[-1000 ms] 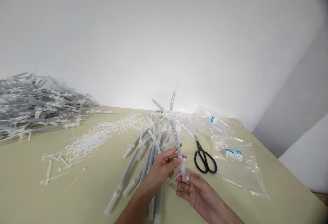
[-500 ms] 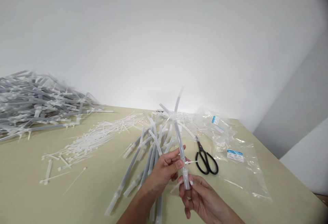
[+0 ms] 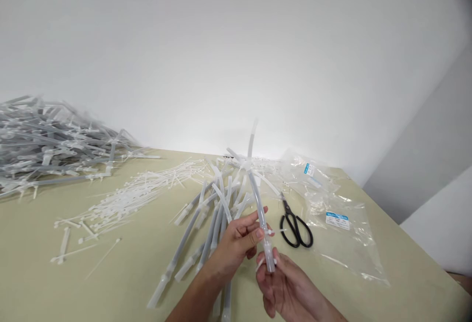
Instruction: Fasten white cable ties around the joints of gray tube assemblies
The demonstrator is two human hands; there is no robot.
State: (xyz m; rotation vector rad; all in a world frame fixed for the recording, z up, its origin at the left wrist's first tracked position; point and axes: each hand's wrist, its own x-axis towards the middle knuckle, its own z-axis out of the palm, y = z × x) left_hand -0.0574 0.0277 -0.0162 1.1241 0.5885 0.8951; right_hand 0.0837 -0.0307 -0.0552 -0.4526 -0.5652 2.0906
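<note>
My left hand (image 3: 243, 238) is closed around a translucent grey plastic tube (image 3: 257, 191) that stands tilted up, its far end branching at a white connector (image 3: 246, 163). A white cable tie (image 3: 270, 232) sits on the tube beside my left thumb, its tail pointing right. At the tube's near end, below a clear sleeve joint (image 3: 267, 248), the fingers of my right hand (image 3: 285, 282) pinch a second white cable tie (image 3: 261, 264) against the tube. How far this tie wraps around is partly hidden by the fingers.
More branched tubes (image 3: 188, 238) lie left of my hands, beside loose cable ties (image 3: 129, 199). A big heap of tube assemblies (image 3: 55, 140) fills the far left. Black-handled scissors (image 3: 295, 226) and clear labelled bags (image 3: 348, 243) lie to the right. A wall (image 3: 236, 56) stands behind the table.
Less of the lower cable tie's tail sticks out to the left of my right fingers. My left hand keeps its hold on the tube, and the view has shifted slightly.
</note>
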